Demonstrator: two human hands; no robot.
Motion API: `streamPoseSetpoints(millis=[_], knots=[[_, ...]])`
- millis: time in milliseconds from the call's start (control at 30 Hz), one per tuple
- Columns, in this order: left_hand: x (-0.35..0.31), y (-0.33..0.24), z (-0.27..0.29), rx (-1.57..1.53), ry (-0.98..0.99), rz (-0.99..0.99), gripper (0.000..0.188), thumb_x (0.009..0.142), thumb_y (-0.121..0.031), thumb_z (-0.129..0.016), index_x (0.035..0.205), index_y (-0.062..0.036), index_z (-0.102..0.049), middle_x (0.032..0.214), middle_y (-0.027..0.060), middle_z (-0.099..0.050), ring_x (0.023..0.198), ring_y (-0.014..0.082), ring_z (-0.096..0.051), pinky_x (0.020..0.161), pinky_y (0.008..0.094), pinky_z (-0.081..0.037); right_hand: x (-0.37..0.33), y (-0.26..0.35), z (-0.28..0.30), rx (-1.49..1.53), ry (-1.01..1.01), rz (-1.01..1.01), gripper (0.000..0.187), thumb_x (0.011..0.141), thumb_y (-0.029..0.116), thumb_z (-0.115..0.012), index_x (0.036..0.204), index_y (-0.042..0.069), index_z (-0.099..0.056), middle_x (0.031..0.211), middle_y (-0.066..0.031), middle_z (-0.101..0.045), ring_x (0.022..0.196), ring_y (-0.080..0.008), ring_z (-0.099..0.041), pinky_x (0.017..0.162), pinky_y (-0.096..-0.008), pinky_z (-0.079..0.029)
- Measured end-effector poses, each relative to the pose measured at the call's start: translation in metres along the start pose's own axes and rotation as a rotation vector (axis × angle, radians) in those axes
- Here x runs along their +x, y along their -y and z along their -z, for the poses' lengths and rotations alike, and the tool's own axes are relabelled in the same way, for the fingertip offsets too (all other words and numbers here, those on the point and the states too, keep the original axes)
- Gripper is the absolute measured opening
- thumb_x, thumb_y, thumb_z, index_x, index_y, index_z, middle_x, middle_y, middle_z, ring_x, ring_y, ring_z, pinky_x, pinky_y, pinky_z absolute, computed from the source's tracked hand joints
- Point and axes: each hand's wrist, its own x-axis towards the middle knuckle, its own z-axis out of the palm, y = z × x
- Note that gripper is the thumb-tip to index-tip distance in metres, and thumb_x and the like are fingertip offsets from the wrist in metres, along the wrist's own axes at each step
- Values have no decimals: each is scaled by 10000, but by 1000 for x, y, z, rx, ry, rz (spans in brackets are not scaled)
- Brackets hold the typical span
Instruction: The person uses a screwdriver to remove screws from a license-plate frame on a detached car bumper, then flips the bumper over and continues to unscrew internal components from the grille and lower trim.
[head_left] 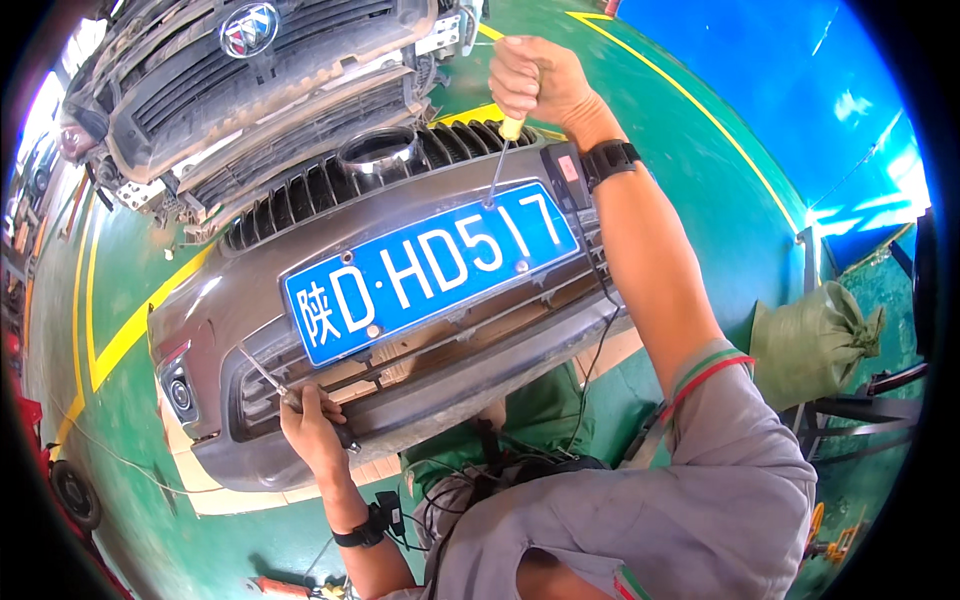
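Note:
A dark grey front bumper (240, 270) lies across the middle with a blue licence plate (345, 280) on it. My right hand (540, 80) is closed round the yellow handle of a screwdriver (511, 129). Its thin shaft slants down to the plate's upper right, where the tip meets a screw spot. Low on the left, my left hand (315, 428) grips a second screwdriver (347, 436) by its dark handle. That one's shaft points up and left over the bumper's lower grille (262, 400), clear of the plate. Screw heads (372, 331) show along the plate's edges.
Behind the bumper stands a car (270, 110) with its front end stripped. Cardboard (285, 490) lies under the bumper on the green floor with yellow lines. To the right are a tied green sack (812, 345) and a metal frame (850, 430). A black cable (597, 355) hangs near my right arm.

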Motion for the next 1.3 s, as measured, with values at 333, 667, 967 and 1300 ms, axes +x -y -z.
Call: streamPoseSetpoints(millis=[333,667,967,1300], knots=[[-2,-4,-1,23,18,1,119,980,-110,-540,903,-25,-571,710,30,-567,538,90,-525,457,226,-423,13,-32,-28,-1195,-1052,433,288,1032,254,-539,949,-14,-605,851,-213,-690,727,-316,-689,719,-435,-534],[-2,-1,4,34,26,20,118,991,-121,-540,935,-28,-586,762,26,-576,570,93,-541,473,230,-432,3,5,-12,-10,-122,18,447,1050,364,-482,664,176,-356,580,43,-317,482,-120,-351,537,-283,-368],[0,-3,3,41,19,21,118,986,-132,-557,939,-29,-590,751,22,-577,565,92,-544,476,224,-441,15,-35,-60,-707,-980,481,367,1036,341,-547,843,30,-526,645,-35,-548,541,-137,-533,517,-341,-452],[0,-1,3,49,31,36,111,976,-115,-554,909,-34,-590,736,21,-570,555,89,-539,463,226,-436,17,-22,-27,-425,-603,105,347,1014,378,-536,862,67,-564,633,-27,-555,604,-175,-602,609,-356,-494]])
